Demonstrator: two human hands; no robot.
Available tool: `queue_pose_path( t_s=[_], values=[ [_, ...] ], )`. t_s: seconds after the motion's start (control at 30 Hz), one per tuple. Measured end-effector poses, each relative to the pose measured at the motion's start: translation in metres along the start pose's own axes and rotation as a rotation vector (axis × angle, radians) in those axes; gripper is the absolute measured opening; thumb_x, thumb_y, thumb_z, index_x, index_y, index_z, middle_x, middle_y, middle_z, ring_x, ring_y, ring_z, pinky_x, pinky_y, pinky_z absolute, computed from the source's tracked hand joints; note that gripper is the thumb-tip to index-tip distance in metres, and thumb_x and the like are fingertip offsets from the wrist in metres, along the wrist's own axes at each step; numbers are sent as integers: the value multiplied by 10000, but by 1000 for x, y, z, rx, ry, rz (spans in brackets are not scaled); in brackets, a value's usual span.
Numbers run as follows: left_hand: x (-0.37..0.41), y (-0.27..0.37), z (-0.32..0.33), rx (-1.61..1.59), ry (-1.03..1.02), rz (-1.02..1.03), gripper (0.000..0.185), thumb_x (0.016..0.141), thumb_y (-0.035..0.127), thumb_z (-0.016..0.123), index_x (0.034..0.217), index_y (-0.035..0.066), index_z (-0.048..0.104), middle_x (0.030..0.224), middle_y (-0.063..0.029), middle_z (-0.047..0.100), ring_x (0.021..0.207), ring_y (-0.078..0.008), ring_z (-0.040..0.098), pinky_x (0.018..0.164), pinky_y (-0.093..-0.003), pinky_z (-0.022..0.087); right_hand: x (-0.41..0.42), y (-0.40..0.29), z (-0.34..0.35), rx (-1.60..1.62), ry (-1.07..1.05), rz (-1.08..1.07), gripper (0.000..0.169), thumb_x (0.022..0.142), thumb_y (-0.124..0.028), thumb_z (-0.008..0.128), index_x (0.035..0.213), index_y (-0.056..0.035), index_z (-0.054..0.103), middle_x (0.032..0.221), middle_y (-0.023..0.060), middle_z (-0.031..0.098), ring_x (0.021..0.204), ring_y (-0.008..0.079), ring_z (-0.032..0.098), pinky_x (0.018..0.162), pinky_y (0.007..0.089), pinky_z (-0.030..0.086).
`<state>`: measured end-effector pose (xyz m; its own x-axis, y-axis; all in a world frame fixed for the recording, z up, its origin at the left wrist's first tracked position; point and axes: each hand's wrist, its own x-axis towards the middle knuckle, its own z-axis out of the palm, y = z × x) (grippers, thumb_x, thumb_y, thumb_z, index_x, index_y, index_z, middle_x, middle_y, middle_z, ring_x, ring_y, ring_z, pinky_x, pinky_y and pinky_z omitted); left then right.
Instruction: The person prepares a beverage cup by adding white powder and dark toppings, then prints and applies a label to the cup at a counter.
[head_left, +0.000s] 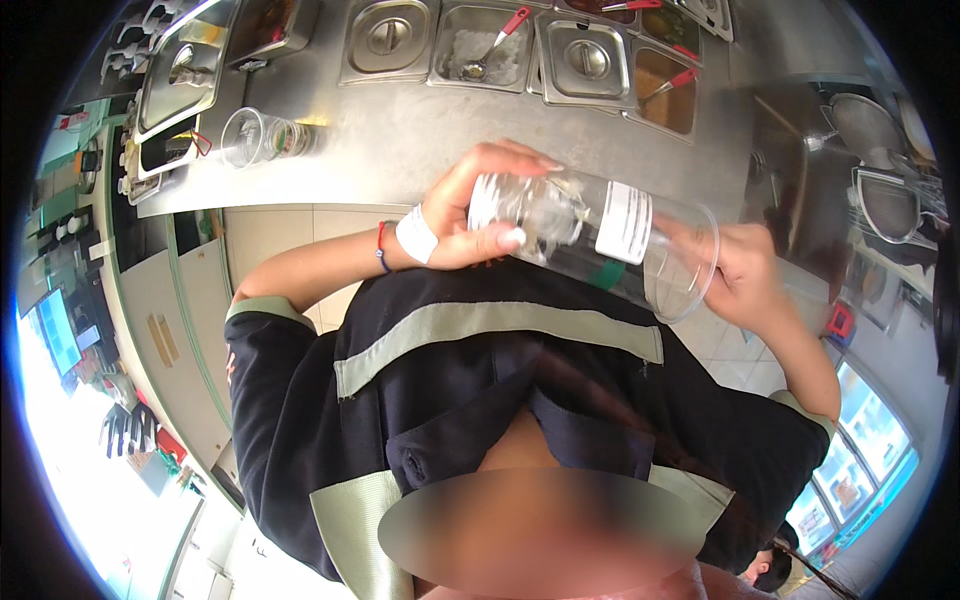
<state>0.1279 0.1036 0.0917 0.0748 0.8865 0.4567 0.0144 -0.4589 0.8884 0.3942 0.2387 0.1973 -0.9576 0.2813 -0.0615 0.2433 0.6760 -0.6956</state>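
Observation:
A large clear plastic cup (574, 240) lies tilted nearly on its side in front of my chest, its open rim towards the right. My left hand (487, 206) is wrapped around its base end, thumb on the near side. Pale, glassy pieces show through the wall there, and a white printed label (625, 223) is stuck nearer the mouth. At the rim is my right hand (731, 266), bent fingers partly seen through the clear plastic; whether they are inside or behind the cup, and whether they pinch anything, is unclear. A dark green patch shows on the cup's lower side.
Ahead is a steel counter (420, 161). Along its back stand lidded steel pans (389, 45), a pan of pale chunks with a red-handled spoon (495, 49), and a brown-filled pan (664, 97). Another clear cup (241, 139) is at the left. Metal strainers (866, 124) hang at the right.

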Motion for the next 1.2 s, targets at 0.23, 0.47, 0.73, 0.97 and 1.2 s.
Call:
queue_pose_path(
  t_s=[0.23, 0.47, 0.73, 0.97, 1.2],
  values=[
    [7, 27, 6, -1018, -42, -1397, 507, 918, 593, 454, 1082, 121, 542, 881, -38, 621, 470, -56, 376, 315, -144, 198, -1, -10, 21, -497, -319, -174, 442, 743, -68, 653, 1180, -127, 646, 655, 27, 605, 512, 212, 569, 487, 323, 441],
    [4, 25, 5, -1022, -41, -1418, 541, 909, 620, 440, 1041, 111, 566, 849, -21, 628, 461, -47, 370, 312, -144, 201, -3, 6, 12, -216, -107, -97, 458, 749, -82, 664, 1198, -172, 640, 580, 45, 490, 475, 220, 533, 468, 341, 431],
    [0, 21, 11, -991, -42, -1451, 576, 895, 660, 424, 1019, 115, 564, 823, -12, 611, 466, -46, 359, 316, -147, 199, -10, 4, 22, -326, -309, -124, 399, 750, -58, 655, 1138, -149, 680, 562, 63, 480, 461, 233, 519, 468, 339, 413],
    [-1, 27, 7, -1030, -32, -1424, 589, 884, 684, 414, 991, 125, 567, 772, 21, 571, 471, -39, 344, 335, -147, 211, -8, 7, 4, -98, -144, 44, 368, 783, -33, 621, 1135, -122, 680, 549, 81, 484, 466, 221, 523, 460, 333, 395],
    [1, 26, 9, -923, -87, -1384, 617, 880, 695, 408, 1056, 119, 541, 777, 14, 556, 486, -34, 354, 371, -153, 237, -9, -5, 16, -612, -379, -107, 349, 794, -20, 601, 1119, -112, 689, 552, 73, 522, 467, 214, 526, 456, 310, 396]
  ],
)
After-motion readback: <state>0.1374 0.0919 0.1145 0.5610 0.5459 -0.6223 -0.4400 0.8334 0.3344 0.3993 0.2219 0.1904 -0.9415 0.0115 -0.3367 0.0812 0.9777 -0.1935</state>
